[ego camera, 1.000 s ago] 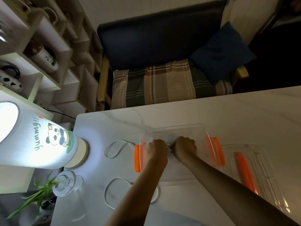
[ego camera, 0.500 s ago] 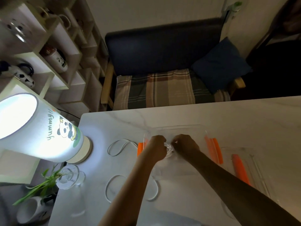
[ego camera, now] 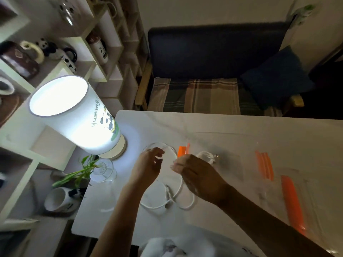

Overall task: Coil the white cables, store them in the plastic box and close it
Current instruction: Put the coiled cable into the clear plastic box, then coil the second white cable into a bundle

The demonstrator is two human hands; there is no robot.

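Both hands are raised above the white marble-patterned desk (ego camera: 232, 127), just left of the clear plastic box (ego camera: 232, 164). The left hand (ego camera: 148, 166) hangs with its fingers loosely curled and parted, holding nothing that can be made out. The right hand (ego camera: 193, 171) is just beside it, fingers drawn together near the thumb; whether they pinch a cable cannot be told through the blur. One coiled white cable (ego camera: 205, 156) lies inside the box at its left end, its plug tip pointing right. A second white cable (ego camera: 159, 145) lies in an open loop on the desk beyond the left hand, between the lamp and the box's left orange latch (ego camera: 182, 150). A third white cable (ego camera: 172, 201) lies in loose overlapping loops on the desk below both hands. The box stands open, with a second orange latch (ego camera: 264, 164) at its right end. The clear lid (ego camera: 315, 201) rests on the desk to the right of the box, carrying a long orange latch strip (ego camera: 293, 203). A lit cylindrical lamp (ego camera: 74, 115) with a panda print stands at the desk's left corner, a clear glass vase (ego camera: 104, 171) with green shoots beside it.
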